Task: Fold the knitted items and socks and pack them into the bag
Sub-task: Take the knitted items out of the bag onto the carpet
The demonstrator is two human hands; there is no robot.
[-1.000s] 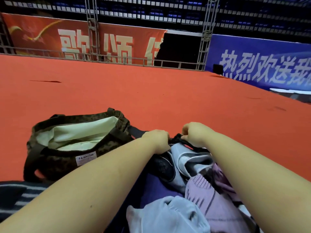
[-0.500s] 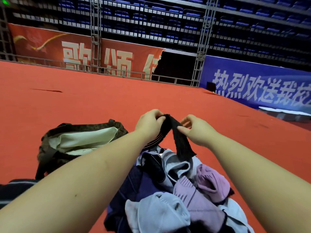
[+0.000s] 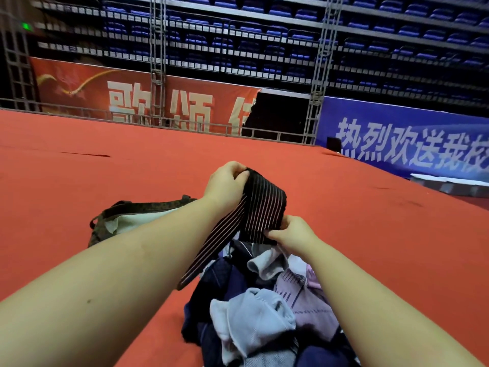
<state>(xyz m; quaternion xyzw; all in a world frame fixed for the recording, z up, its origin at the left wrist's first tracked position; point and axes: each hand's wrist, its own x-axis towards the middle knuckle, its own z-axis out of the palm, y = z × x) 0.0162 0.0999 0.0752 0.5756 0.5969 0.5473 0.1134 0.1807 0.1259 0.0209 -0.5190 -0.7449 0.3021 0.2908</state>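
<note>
A black sock with thin pale stripes (image 3: 260, 210) is stretched in the air between both hands. My left hand (image 3: 226, 182) grips its upper end, and a loose length hangs down along my left forearm. My right hand (image 3: 292, 231) pinches its lower edge. Below lies a pile of socks and knitted items (image 3: 267, 308) in white, lilac and navy on the red floor. The leopard-print bag (image 3: 127, 215) with a pale lining lies open to the left, partly hidden behind my left arm.
A wide red carpet (image 3: 105, 176) stretches ahead. Metal railing and truss columns (image 3: 316, 75) stand at its far edge, with a red banner (image 3: 137, 96), a blue banner (image 3: 410, 139) and rows of blue seats behind.
Both hands have lifted the black striped sock out of the pile and spread it wider; the right hand moved down to its lower edge. The view tilted upward.
</note>
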